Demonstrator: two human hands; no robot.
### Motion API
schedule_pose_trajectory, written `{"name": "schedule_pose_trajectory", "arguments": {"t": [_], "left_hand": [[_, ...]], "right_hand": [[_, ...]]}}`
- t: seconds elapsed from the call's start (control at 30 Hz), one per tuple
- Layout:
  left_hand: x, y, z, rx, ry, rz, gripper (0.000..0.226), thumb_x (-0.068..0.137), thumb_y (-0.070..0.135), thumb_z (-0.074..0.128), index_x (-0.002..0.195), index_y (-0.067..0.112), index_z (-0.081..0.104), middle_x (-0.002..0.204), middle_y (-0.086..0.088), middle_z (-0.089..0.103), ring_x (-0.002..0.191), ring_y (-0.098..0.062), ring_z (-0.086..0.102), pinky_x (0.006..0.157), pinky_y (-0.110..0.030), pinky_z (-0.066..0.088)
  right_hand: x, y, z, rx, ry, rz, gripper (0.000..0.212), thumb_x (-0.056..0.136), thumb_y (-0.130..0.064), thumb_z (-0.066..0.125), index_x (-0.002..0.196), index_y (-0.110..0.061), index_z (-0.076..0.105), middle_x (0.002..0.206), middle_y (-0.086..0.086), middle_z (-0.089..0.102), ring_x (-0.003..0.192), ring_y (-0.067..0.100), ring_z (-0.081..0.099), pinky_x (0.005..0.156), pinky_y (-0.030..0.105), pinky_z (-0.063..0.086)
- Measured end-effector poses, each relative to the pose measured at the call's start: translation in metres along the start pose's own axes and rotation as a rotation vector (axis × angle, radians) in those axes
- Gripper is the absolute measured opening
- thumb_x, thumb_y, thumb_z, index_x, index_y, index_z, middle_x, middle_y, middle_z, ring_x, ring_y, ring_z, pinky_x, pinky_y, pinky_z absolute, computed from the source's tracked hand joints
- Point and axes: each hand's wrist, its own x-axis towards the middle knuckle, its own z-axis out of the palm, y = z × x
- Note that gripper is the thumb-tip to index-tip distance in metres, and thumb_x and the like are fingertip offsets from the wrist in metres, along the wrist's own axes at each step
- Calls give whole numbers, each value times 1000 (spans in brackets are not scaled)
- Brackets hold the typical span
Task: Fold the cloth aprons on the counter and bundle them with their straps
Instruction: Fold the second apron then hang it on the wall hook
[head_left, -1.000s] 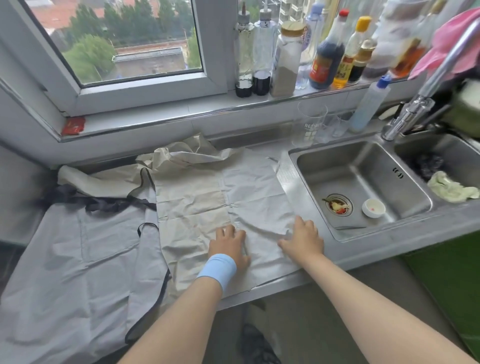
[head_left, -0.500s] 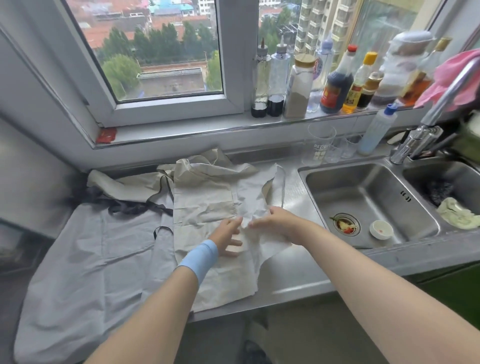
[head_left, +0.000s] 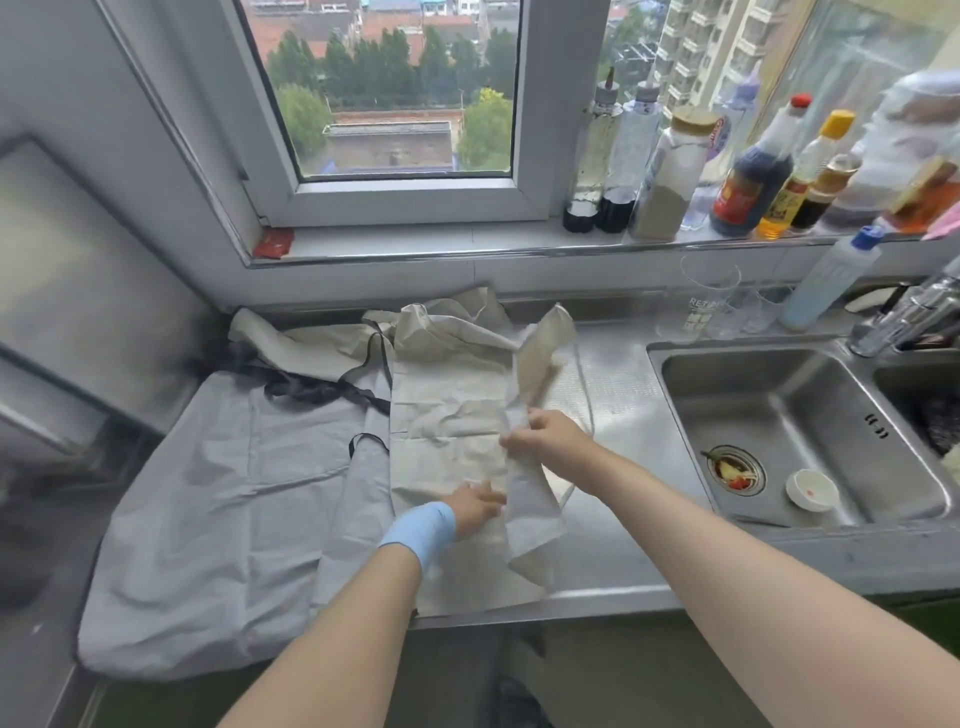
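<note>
A cream apron (head_left: 447, 415) lies spread on the steel counter (head_left: 613, 561), its right side lifted and folded over toward the left. My right hand (head_left: 545, 439) pinches that raised right edge above the apron's middle. Near the front, my left hand (head_left: 475, 506), with a blue wristband, rests flat on the cloth and holds it down. A thin cream strap (head_left: 584, 395) loops over the bare counter to the right. A grey apron (head_left: 234, 509) with dark straps (head_left: 311, 387) lies flat on the left, partly under the cream one.
A steel sink (head_left: 800, 431) with a small white dish (head_left: 811, 489) sits right of the aprons. Glasses (head_left: 698, 304) and a squeeze bottle (head_left: 831, 280) stand behind it. Bottles (head_left: 748, 171) line the window sill. The grey apron hangs over the counter's front edge.
My right hand took hold of the cream apron's right edge and carried it up and leftward over the middle. My left hand slid nearer the front edge, still pressing the cloth.
</note>
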Motion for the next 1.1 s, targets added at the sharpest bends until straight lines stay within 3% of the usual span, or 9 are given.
{"name": "schedule_pose_trajectory", "arguments": {"t": [0.13, 0.23, 0.33, 0.43, 0.53, 0.67, 0.8, 0.97, 1.1], "left_hand": [[-11, -23, -50, -763, 35, -123, 49, 94, 61, 38, 124, 31, 61, 127, 2, 62, 114, -22, 58, 87, -35, 46], [-23, -34, -71, -840, 19, -148, 66, 77, 76, 53, 121, 27, 62, 115, -6, 67, 99, -30, 68, 73, -41, 57], [-20, -39, -65, -584, 186, -205, 48, 81, 36, 73, 120, 13, 56, 95, -9, 65, 64, -23, 68, 59, -38, 59], [-15, -45, -62, 19, 360, -247, 25, 78, 16, 60, 102, 13, 65, 96, -9, 69, 77, -28, 69, 68, -37, 61], [-12, -42, -61, 369, 104, -358, 27, 83, 16, 60, 109, 9, 65, 108, -9, 70, 92, -28, 70, 80, -33, 58], [3, -20, -83, 453, 349, -390, 36, 84, 38, 58, 111, 16, 63, 114, -5, 67, 104, -26, 65, 76, -28, 48], [31, 9, -98, 302, 565, -143, 19, 86, 31, 51, 100, 20, 57, 109, -6, 65, 103, -29, 60, 82, -33, 47], [66, 28, -90, 55, 422, 21, 5, 85, 31, 60, 87, 28, 57, 99, -2, 69, 88, -22, 63, 82, -28, 50], [78, 40, -89, -311, 284, 9, 37, 87, 20, 66, 122, 15, 55, 112, -1, 65, 58, -21, 59, 55, -24, 54]], "right_hand": [[13, 12, 29, -189, -90, -11, 34, 71, -48, 69, 57, -17, 66, 98, -6, 65, 90, 9, 59, 84, 38, 45], [21, 13, 53, -211, -285, 84, 42, 79, -57, 55, 73, -23, 79, 132, -9, 62, 123, 8, 52, 110, 35, 32], [24, 17, 64, -346, -154, 96, 25, 85, -35, 55, 89, -26, 78, 109, -5, 69, 104, 16, 61, 92, 30, 46], [34, 29, 58, -477, 11, 89, 34, 88, -13, 50, 110, -25, 72, 107, -7, 65, 101, 14, 62, 78, 20, 43], [45, 35, 40, -504, 72, 121, 38, 87, -10, 51, 118, -21, 68, 121, -2, 69, 107, 14, 65, 85, 20, 47], [63, 31, 10, -602, 342, 156, 36, 92, -22, 50, 128, -22, 55, 121, 1, 64, 111, 25, 60, 85, 32, 46], [86, 33, -3, -731, 307, 267, 47, 96, -32, 49, 141, -17, 42, 136, 11, 49, 119, 32, 55, 90, 37, 44], [108, 43, -10, -863, 247, 307, 34, 92, -38, 50, 116, -16, 58, 120, 7, 61, 109, 29, 60, 79, 33, 45], [124, 24, -15, -757, 182, 291, 12, 79, -27, 57, 75, -17, 61, 80, 3, 65, 75, 25, 60, 60, 26, 40]]}}
